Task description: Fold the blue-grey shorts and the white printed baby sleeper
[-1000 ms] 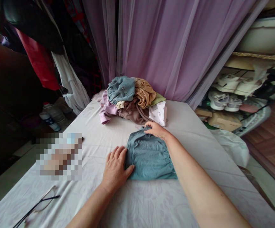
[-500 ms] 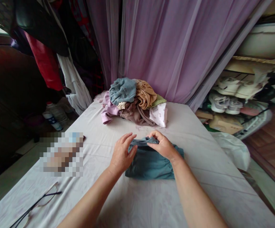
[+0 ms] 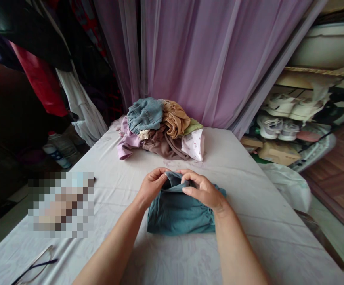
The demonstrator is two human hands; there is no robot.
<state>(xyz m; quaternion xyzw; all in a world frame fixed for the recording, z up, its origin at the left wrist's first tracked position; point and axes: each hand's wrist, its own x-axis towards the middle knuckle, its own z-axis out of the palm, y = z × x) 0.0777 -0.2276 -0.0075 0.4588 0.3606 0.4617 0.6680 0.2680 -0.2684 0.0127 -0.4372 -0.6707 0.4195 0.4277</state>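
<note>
A teal garment [image 3: 174, 211] lies partly folded on the pale sheet of the bed [image 3: 249, 174] in front of me. My left hand [image 3: 151, 186] is closed on the far edge of the garment, lifting the fabric. Beside it, my right hand [image 3: 203, 190] pinches the same raised edge, fingers curled over the cloth. The two hands almost touch above the fold.
A heap of mixed clothes [image 3: 160, 128] sits at the far end of the bed by a purple curtain [image 3: 207, 59]. Eyeglasses [image 3: 33, 268] lie at the near left. Hanging clothes [image 3: 41, 67] fill the left; shoes on shelves [image 3: 285, 118] stand at right.
My left hand left the garment's left side and took hold of its far edge next to my right hand. Both hands have drawn that edge up and toward me.
</note>
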